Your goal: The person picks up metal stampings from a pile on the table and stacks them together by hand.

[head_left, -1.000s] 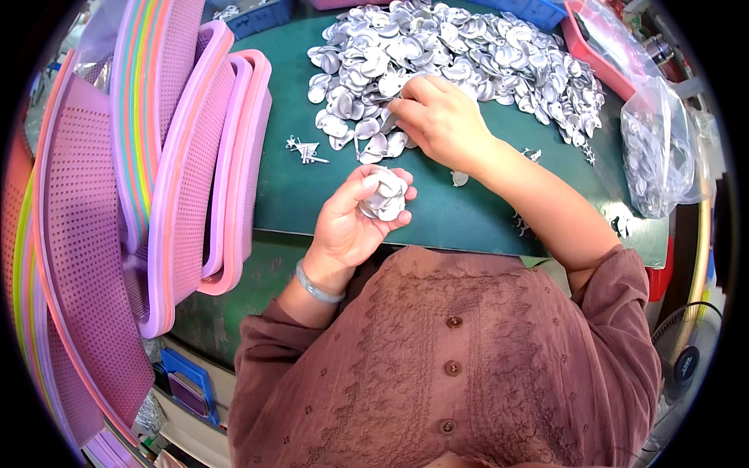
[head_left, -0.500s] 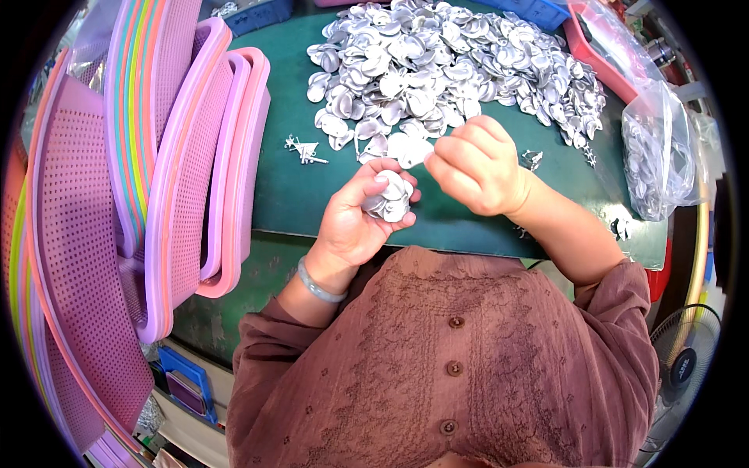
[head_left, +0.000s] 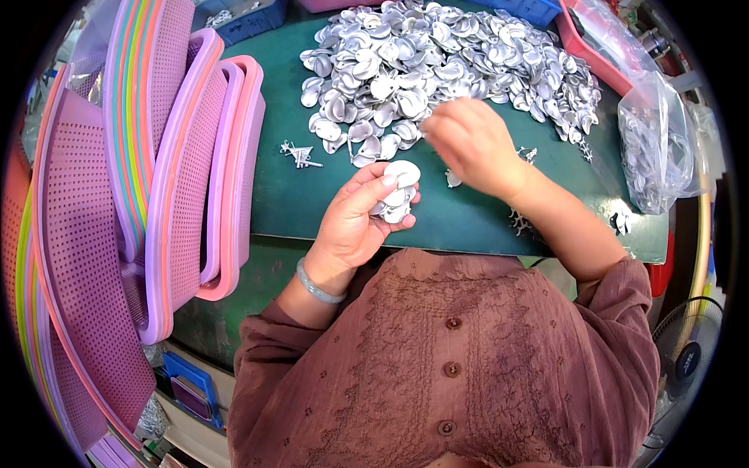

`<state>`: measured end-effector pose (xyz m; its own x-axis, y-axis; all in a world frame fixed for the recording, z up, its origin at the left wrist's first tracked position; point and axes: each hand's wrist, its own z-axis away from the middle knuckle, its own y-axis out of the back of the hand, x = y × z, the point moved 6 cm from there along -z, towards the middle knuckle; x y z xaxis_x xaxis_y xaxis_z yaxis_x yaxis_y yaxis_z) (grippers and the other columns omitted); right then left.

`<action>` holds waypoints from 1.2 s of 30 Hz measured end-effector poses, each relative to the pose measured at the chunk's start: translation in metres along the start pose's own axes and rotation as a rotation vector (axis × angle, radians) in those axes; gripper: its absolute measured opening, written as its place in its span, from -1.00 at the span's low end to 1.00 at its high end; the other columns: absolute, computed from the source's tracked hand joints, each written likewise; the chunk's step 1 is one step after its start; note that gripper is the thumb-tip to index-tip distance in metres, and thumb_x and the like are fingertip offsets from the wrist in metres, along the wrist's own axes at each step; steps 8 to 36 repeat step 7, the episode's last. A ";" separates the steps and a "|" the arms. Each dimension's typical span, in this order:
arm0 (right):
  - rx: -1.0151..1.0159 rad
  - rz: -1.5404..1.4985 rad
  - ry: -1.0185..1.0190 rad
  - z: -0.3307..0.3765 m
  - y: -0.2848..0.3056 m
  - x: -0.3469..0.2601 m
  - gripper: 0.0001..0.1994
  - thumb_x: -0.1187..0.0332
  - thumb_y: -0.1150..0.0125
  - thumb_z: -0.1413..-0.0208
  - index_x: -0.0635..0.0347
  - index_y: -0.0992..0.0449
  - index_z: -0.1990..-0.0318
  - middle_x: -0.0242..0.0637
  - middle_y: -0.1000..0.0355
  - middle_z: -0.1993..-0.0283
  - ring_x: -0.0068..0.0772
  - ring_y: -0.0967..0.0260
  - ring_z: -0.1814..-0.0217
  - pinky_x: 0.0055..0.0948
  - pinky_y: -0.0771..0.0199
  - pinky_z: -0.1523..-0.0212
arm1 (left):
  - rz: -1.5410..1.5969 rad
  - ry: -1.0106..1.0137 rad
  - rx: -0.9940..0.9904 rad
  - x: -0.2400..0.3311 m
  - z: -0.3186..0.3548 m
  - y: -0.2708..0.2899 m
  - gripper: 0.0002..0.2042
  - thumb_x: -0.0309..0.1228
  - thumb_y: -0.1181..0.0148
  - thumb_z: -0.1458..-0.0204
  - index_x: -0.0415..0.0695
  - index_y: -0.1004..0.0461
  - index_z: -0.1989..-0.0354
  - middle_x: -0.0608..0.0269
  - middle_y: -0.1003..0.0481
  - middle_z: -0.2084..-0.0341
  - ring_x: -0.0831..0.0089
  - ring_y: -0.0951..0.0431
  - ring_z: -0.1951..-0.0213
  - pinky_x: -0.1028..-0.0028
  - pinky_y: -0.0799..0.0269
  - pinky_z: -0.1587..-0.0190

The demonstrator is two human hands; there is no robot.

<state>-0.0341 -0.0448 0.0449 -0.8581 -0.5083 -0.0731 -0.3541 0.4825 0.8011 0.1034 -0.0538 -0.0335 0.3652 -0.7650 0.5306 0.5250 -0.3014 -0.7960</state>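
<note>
A small bunch of silver, rounded metal pieces [head_left: 398,199] rests in my left hand [head_left: 355,214]. The thumb presses on the pieces, while the fingers curl round behind them. To the right and a little farther away, my right hand [head_left: 476,148] hovers by the near edge of a large heap of similar pieces [head_left: 437,58]. Its fingers are bent and smeared by motion, so anything between them cannot be made out. One silver piece [head_left: 453,179] shows just below the right hand. The heap lies on the green tabletop [head_left: 312,203].
Stacked pink and purple perforated baskets [head_left: 195,179] line the left side. Small silver parts [head_left: 300,154] lie near them. Beyond the heap are blue bins [head_left: 243,19] and a pink bin [head_left: 601,58]. A clear bag of parts [head_left: 651,160] stands right, above a fan [head_left: 686,359].
The right hand has moved slightly left and away from the left hand. A piece formerly between both hands now lies on top of the left hand's bunch.
</note>
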 end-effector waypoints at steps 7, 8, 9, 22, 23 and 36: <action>-0.126 -0.137 -0.400 0.000 -0.025 0.040 -0.84 0.38 -0.15 0.17 0.13 -0.41 0.36 -0.24 -0.31 0.33 -0.15 -0.28 0.25 -0.29 -0.31 0.27 | 0.079 0.025 -0.086 -0.005 -0.002 0.004 -0.79 -0.39 0.01 -0.01 -0.10 -0.28 0.17 0.03 -0.37 0.19 0.19 -0.38 0.15 0.28 -0.40 0.33; -0.126 -0.137 -0.400 0.000 -0.025 0.040 -0.84 0.38 -0.15 0.17 0.13 -0.41 0.36 -0.24 -0.31 0.33 -0.15 -0.28 0.25 -0.29 -0.31 0.27 | 0.079 0.025 -0.086 -0.005 -0.002 0.004 -0.79 -0.39 0.01 -0.01 -0.10 -0.28 0.17 0.03 -0.37 0.19 0.19 -0.38 0.15 0.28 -0.40 0.33; -0.126 -0.137 -0.400 0.000 -0.025 0.040 -0.84 0.38 -0.15 0.17 0.13 -0.41 0.36 -0.24 -0.31 0.33 -0.15 -0.28 0.25 -0.29 -0.31 0.27 | 0.079 0.025 -0.086 -0.005 -0.002 0.004 -0.79 -0.39 0.01 -0.01 -0.10 -0.28 0.17 0.03 -0.37 0.19 0.19 -0.38 0.15 0.28 -0.40 0.33; -0.126 -0.137 -0.400 0.000 -0.025 0.040 -0.84 0.38 -0.15 0.17 0.13 -0.41 0.36 -0.24 -0.31 0.33 -0.15 -0.28 0.25 -0.29 -0.31 0.27 | 0.079 0.025 -0.086 -0.005 -0.002 0.004 -0.79 -0.39 0.01 -0.01 -0.10 -0.28 0.17 0.03 -0.37 0.19 0.19 -0.38 0.15 0.28 -0.40 0.33; -0.126 -0.137 -0.400 0.000 -0.025 0.040 -0.84 0.38 -0.15 0.17 0.13 -0.41 0.36 -0.24 -0.31 0.33 -0.15 -0.28 0.25 -0.29 -0.31 0.27 | 0.079 0.025 -0.086 -0.005 -0.002 0.004 -0.79 -0.39 0.01 -0.01 -0.10 -0.28 0.17 0.03 -0.37 0.19 0.19 -0.38 0.15 0.28 -0.40 0.33; -0.126 -0.137 -0.400 0.000 -0.025 0.040 -0.84 0.38 -0.15 0.17 0.13 -0.41 0.36 -0.24 -0.31 0.33 -0.15 -0.28 0.25 -0.29 -0.31 0.27 | 0.079 0.025 -0.086 -0.005 -0.002 0.004 -0.79 -0.39 0.01 -0.01 -0.10 -0.28 0.17 0.03 -0.37 0.19 0.19 -0.38 0.15 0.28 -0.40 0.33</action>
